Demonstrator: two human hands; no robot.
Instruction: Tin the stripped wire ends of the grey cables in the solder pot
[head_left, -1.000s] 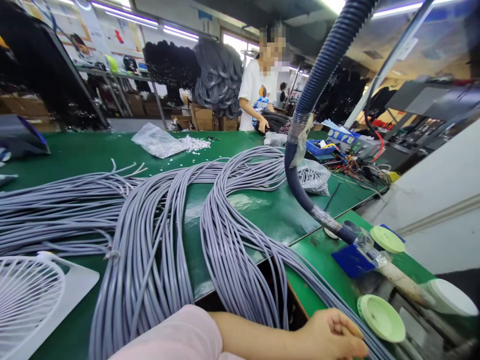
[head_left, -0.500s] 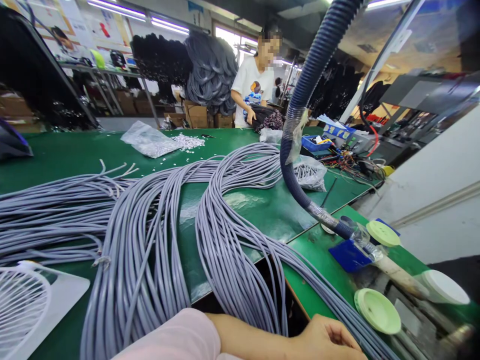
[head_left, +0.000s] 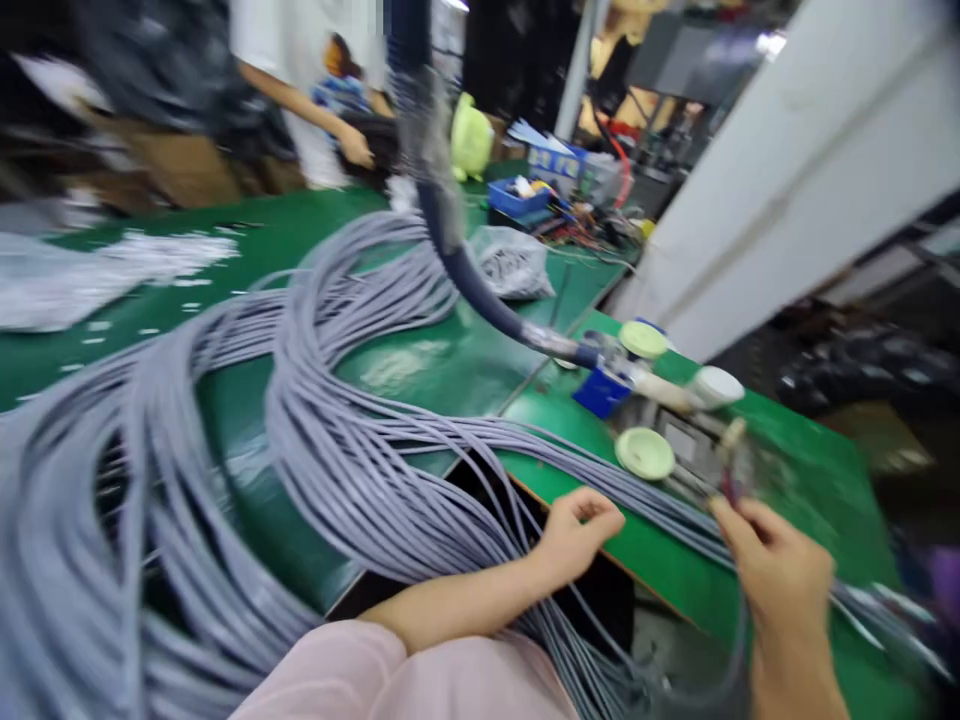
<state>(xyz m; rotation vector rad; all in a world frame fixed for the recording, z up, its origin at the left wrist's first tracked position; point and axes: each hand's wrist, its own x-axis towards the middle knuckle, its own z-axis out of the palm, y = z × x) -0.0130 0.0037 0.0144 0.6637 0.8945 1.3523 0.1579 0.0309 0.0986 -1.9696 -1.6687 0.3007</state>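
Your right fingers [head_left: 739,535] pinch a cable end [head_left: 729,487]; steady it just beyond them. Left fingers [head_left: 589,497]: curled, grip unclear.

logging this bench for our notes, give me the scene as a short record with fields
left hand: fingers curled, beside long grey round cables
right hand: pinching what looks like a thin dark red wire end, blurred
surface: shiny green tabletop
hanging: bent dark blue hose
beyond cables: round pale green dish
far side: co-worker's hand
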